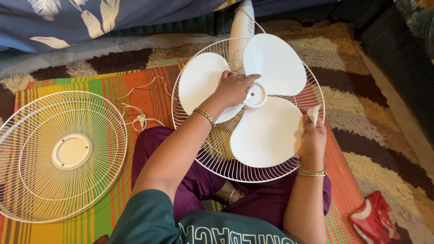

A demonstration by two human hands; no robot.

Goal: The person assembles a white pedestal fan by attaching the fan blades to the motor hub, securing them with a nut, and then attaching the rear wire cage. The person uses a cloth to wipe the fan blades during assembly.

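Surface: striped woven mat (135, 86) over a shaggy brown-and-cream rug (361, 104); person seated cross-legged on it, purple trousers.
Near right: red-and-white cloth (373, 217) lying on the rug, untouched.
Near left: detached front grille (63, 156) flat on the mat, well apart from both hands.
Right hand (312, 138): clenched on a small white rag (313, 113), pressed to the right edge of the near blade.
Left hand (235, 88): fingers spread, palm down on the left blade just beside the hub (256, 95); steadying, not gripping.
Fan blades (266, 95): three, white, seated in the rear grille (217, 156), which rests over the lap.
Cord (140, 118): white, looped on the mat between the two grilles.
Far: fan body (242, 25) toward blue leaf-print bedding (68, 20).
Risk: hard wiping could spin or flex the blade if the left palm slips; rag or bangle could catch on grille wires; a knee shift could tip the grille.
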